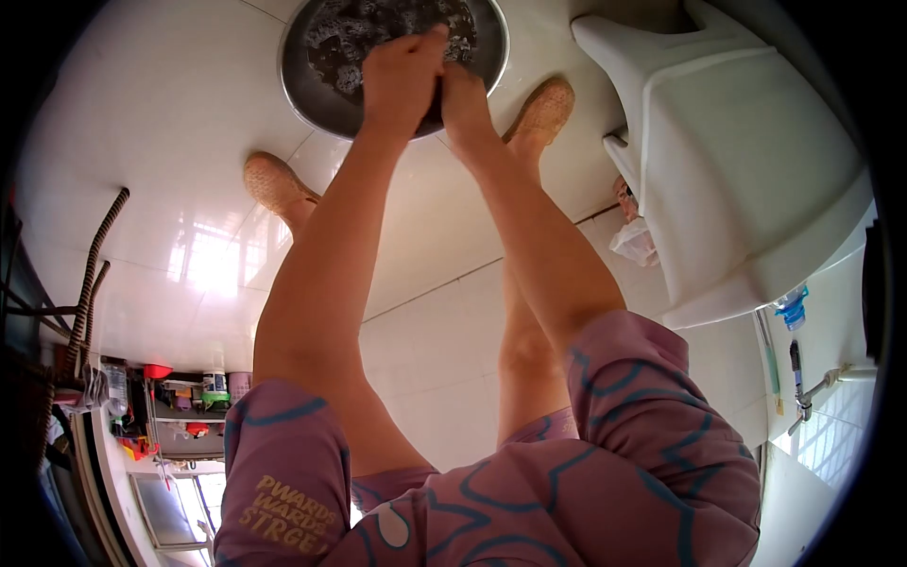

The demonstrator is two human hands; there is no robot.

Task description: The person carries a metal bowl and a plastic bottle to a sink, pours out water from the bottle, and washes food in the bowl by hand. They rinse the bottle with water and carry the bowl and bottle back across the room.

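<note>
A round metal basin [293, 71] of dark, foamy water stands on the floor at the top of the view. Over its near part, my left hand [402, 80] and my right hand [463, 94] are close together, with their fingers curled. Something dark shows between and just below them, but I cannot make out what it is or whether it is held. The fingertips are partly hidden behind the hands.
My shoes, one left [276, 181] and one right [546, 109], flank the basin on the tiled floor [142, 189]. A white plastic chair [746, 161] stands at right, near a plastic bag [636, 242]. Shelves with bottles [215, 386] are at lower left.
</note>
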